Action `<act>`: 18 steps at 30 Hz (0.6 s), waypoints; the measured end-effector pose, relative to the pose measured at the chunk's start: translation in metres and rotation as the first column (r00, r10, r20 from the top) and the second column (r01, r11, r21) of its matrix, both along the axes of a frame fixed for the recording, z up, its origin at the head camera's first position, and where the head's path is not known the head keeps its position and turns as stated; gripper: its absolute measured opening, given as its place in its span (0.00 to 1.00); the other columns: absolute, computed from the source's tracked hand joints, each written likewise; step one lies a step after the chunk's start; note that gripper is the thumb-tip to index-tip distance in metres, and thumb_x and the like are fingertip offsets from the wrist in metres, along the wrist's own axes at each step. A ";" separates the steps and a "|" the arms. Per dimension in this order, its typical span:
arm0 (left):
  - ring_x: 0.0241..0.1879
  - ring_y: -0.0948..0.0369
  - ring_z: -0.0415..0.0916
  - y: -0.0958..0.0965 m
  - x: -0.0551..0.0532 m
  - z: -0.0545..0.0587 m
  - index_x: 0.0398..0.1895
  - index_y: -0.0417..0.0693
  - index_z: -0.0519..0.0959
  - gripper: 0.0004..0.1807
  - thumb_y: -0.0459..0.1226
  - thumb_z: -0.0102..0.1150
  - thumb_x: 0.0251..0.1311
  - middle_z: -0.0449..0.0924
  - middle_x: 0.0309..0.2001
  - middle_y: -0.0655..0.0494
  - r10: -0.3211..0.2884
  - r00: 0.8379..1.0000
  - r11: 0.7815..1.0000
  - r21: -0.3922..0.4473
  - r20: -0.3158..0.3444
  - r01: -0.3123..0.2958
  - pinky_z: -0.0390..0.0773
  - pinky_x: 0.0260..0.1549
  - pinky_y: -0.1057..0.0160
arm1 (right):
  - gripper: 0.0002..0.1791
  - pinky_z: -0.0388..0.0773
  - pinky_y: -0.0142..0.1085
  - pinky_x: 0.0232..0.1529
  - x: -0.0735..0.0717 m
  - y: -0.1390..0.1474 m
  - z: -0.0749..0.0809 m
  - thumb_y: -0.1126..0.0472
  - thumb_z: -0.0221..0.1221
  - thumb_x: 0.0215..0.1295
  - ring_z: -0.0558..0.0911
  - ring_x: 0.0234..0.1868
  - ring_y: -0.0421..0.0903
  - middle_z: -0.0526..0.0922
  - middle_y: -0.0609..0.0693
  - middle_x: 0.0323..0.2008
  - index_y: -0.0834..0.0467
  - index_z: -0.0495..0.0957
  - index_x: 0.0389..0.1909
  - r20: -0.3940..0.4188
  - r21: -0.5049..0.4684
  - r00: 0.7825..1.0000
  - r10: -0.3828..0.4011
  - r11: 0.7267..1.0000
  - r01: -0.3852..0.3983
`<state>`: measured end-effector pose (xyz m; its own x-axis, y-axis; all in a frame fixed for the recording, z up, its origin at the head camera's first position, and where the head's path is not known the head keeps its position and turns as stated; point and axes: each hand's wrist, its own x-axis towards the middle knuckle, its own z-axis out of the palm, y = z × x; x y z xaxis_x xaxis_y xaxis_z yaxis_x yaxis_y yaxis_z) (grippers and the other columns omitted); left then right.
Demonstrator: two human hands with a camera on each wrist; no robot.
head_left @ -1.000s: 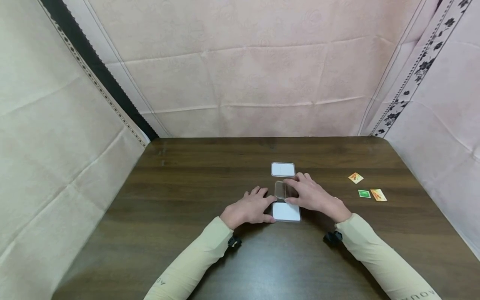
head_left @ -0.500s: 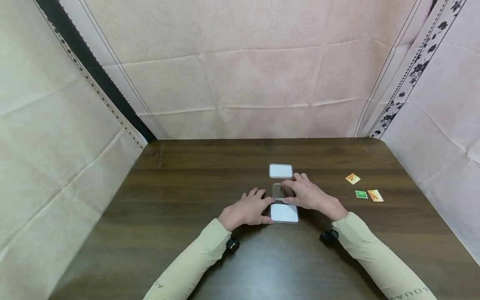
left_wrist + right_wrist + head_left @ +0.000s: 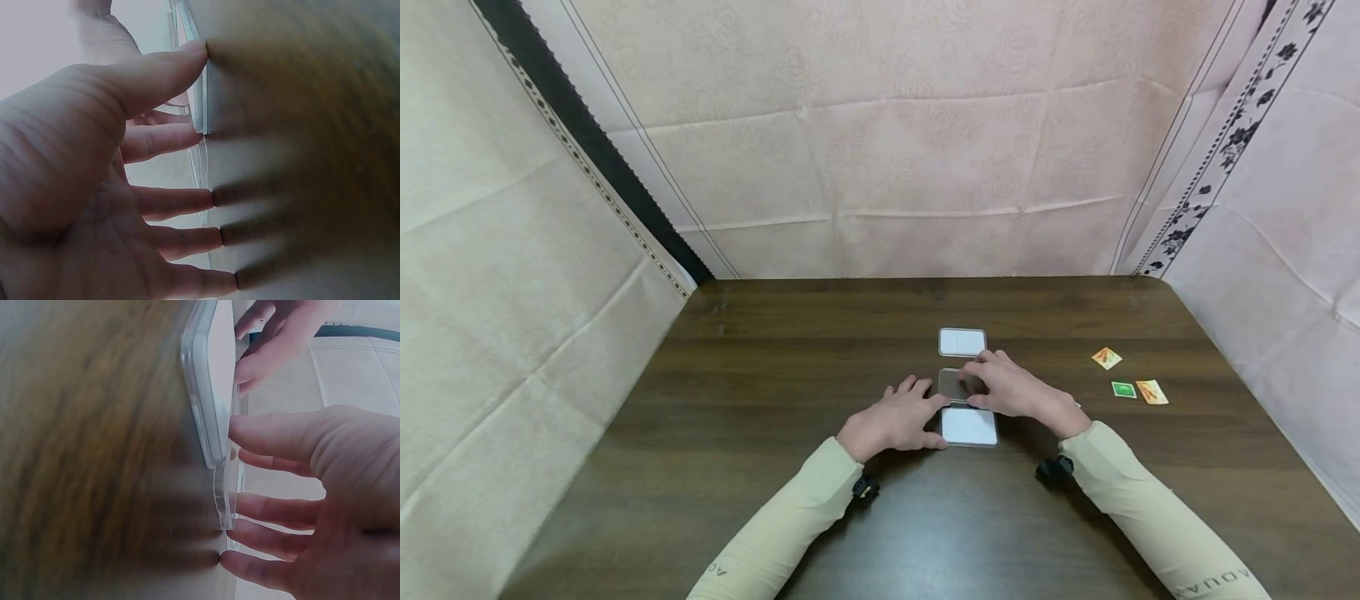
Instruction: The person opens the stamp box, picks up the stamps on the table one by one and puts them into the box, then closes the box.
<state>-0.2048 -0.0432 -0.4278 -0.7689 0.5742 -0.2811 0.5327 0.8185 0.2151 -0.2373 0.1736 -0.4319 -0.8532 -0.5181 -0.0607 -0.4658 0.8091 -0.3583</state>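
Note:
A flat white rectangular case (image 3: 969, 426) with rounded corners and a clear rim lies nearest the person on the table. My left hand (image 3: 895, 419) is at its left side, fingers spread and fairly straight. In the left wrist view the thumb and index fingertip touch the case's edge (image 3: 201, 100), while the other fingertips reach the tabletop. Just beyond the case sits a clear plastic lid (image 3: 949, 384). My right hand (image 3: 1017, 392) holds this lid between thumb and fingers, covering its right part. In the right wrist view a clear wall (image 3: 220, 500) shows between those fingertips.
Farther back lies a second white rounded rectangle (image 3: 962, 342). On the right are two orange-and-white picture pieces (image 3: 1107, 358) and a small green one (image 3: 1123, 389). The dark wooden table (image 3: 775, 358) has pale cloth (image 3: 880, 167) hanging around it.
The clear lid has slid slightly left with my right hand, relative to the near case. My left hand stays at the case. The head view has shifted a little.

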 end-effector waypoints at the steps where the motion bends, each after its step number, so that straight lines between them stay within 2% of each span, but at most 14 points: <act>1: 0.75 0.42 0.50 0.000 0.000 0.000 0.72 0.61 0.65 0.36 0.58 0.60 0.62 0.55 0.75 0.47 0.000 1.000 1.000 0.000 -0.001 0.000 0.60 0.66 0.36 | 0.21 0.74 0.46 0.47 0.000 0.000 0.000 0.57 0.67 0.62 0.70 0.52 0.54 0.76 0.57 0.54 0.55 0.79 0.56 0.002 0.001 1.000 0.002 1.000 -0.002; 8: 0.75 0.42 0.50 0.000 0.000 -0.001 0.72 0.61 0.65 0.36 0.58 0.60 0.61 0.55 0.76 0.46 0.000 1.000 1.000 0.002 -0.005 0.000 0.60 0.66 0.35 | 0.20 0.75 0.50 0.52 0.001 0.001 0.000 0.58 0.66 0.63 0.72 0.55 0.55 0.75 0.58 0.58 0.55 0.79 0.56 0.005 -0.003 1.000 0.018 1.000 -0.017; 18: 0.75 0.42 0.50 0.000 0.001 -0.001 0.71 0.60 0.66 0.36 0.58 0.60 0.61 0.56 0.75 0.46 0.001 1.000 1.000 0.001 -0.008 -0.001 0.60 0.66 0.35 | 0.20 0.75 0.50 0.52 0.000 0.001 -0.002 0.58 0.66 0.62 0.72 0.56 0.56 0.75 0.58 0.58 0.56 0.79 0.56 -0.005 -0.008 1.000 0.022 1.000 -0.022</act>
